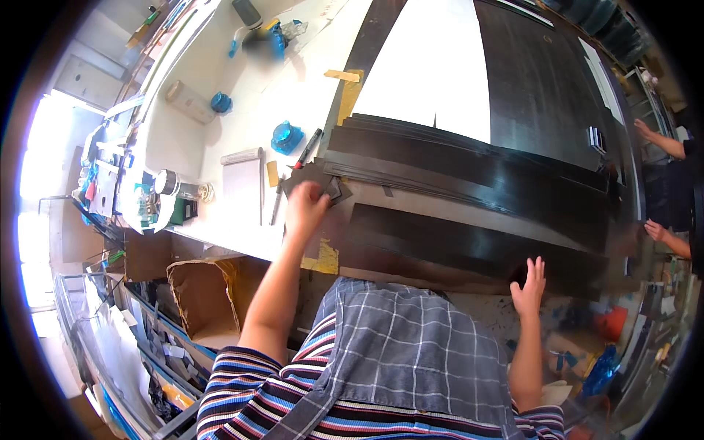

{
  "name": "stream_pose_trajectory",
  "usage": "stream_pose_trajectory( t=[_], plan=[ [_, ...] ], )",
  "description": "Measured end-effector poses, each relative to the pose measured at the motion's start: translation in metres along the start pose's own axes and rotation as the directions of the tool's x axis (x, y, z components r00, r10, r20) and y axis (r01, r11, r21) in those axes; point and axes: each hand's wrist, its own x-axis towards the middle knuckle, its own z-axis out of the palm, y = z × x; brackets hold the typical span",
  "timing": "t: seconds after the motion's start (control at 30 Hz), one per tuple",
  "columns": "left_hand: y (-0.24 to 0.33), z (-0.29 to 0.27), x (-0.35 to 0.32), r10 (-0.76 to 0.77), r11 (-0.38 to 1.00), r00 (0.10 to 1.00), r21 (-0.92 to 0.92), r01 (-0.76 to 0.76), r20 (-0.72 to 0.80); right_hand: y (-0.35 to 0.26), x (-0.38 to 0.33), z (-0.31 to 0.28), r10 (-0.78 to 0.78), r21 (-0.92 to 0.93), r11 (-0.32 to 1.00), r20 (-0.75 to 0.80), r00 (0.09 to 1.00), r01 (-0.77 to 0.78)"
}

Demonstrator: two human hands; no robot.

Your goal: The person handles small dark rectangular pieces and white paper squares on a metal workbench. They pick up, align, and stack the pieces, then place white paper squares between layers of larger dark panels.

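My left hand (pixel 304 210) is closed, its fingers curled down at a small pile of dark flat pieces (pixel 339 192) near the table's front left. Whatever is between those fingers is hidden. My right hand (pixel 529 287) is open, fingers stretched up, at the near edge of a long dark strip (pixel 455 238) lying along the front of the table. Beyond this strip lies a stack of similar long dark strips (pixel 469 158). A black and red marker (pixel 308 149) rests just past my left hand, with a slim pen (pixel 276 202) to its left.
A notepad (pixel 242 183), blue tape dispenser (pixel 287 137) and white sheet (pixel 429 66) lie on the table. A cardboard box (pixel 202 301) stands below its left front edge. At the far right, another person's hands (pixel 655 230) reach toward the table.
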Motion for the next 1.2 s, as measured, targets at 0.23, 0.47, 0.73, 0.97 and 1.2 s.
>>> stream_pose_trajectory(
  t=[0.23, 0.47, 0.73, 0.97, 1.2],
  plan=[
    [0.003, 0.015, 0.072, 0.191, 0.878, 0.971, 0.417, -0.235, 0.144, -0.055, 0.014, 0.057, 0.322, -0.117, 0.938, -0.064, 0.944, -0.328],
    [-0.023, 0.050, 0.068, 0.373, 0.923, 0.914, 0.163, -0.348, -0.157, -0.038, 0.024, 0.086, 0.278, -0.033, 0.959, -0.067, 0.958, -0.281],
    [0.027, 0.005, 0.026, 0.244, 0.770, 0.955, -0.565, -0.296, -0.167, -0.134, 0.031, 0.043, -0.221, 0.015, 0.966, -0.467, 0.856, 0.257],
    [0.034, 0.003, -0.057, 0.228, 0.506, 0.686, -0.686, 0.522, 0.691, -0.300, -0.009, 0.047, -0.620, 0.224, 0.660, -0.377, 0.688, 0.717],
    [0.012, 0.001, -0.086, 0.405, 0.862, 0.840, -0.457, -0.219, 0.362, -0.268, -0.007, 0.082, -0.022, 0.792, 0.597, 0.175, 0.984, -0.128]
  ],
)
